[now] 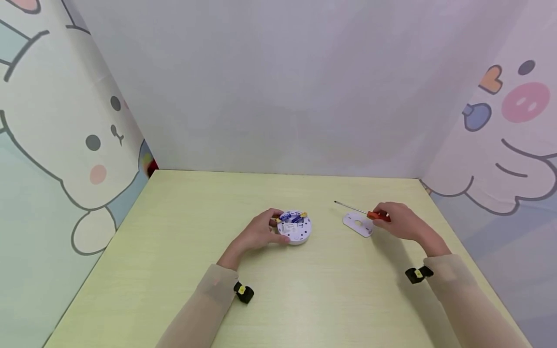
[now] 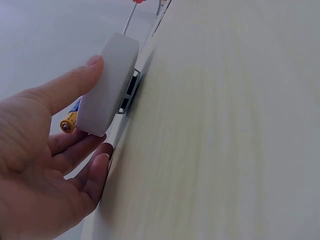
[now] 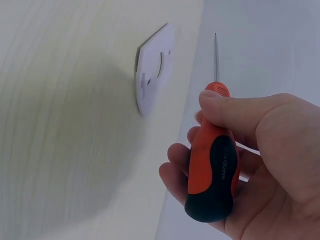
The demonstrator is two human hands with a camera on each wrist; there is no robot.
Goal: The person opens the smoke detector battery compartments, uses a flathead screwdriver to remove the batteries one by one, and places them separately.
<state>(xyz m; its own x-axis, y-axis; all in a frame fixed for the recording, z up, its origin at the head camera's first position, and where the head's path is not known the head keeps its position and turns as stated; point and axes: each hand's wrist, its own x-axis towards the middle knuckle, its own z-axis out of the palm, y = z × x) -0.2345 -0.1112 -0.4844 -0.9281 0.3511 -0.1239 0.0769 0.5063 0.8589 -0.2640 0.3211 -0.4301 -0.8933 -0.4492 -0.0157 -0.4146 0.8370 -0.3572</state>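
Note:
My left hand (image 1: pixel 258 231) grips a round white smoke detector (image 1: pixel 298 237), thumb on its near edge and fingers around the far left side. Its battery side faces up, with a printed label and blue batteries (image 1: pixel 285 217) with yellow ends. In the left wrist view, one yellow battery end (image 2: pixel 68 125) sticks out past the rim, and dark vents show underneath. My right hand (image 1: pixel 402 222) holds a screwdriver (image 3: pixel 202 155) by its orange and black handle, thumb near the shaft. The thin metal shaft points left, towards the back of the table.
A flat white mounting plate (image 1: pixel 365 231) with a central hole lies on the table just below the screwdriver in the head view. The pale wooden table (image 1: pixel 304 299) ends at a plain hanging backdrop (image 1: pixel 278 96). Cartoon-printed curtains (image 1: pixel 56 145) flank both sides.

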